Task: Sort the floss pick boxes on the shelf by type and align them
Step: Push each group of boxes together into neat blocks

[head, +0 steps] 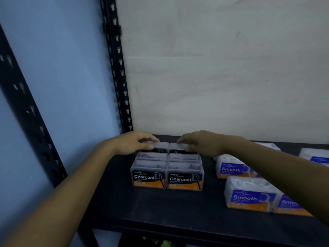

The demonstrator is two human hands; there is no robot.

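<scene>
While both hands sit on the back row, the charcoal boxes (167,168) form a two-wide, three-deep block on the black shelf (160,207), labels facing 6 o'clock, long axes running 9 to 3. Left hand (132,142) fingers (149,139) curl over the back-left box (157,146) from 9 o'clock, gripping its top edge. Right hand (201,142) fingers (185,139) clamp the back-right box (178,147) from 3 o'clock. Smooth boxes (249,193) lie at 3 o'clock of the block, well apart, loosely grouped, labels also toward 6 o'clock.
</scene>
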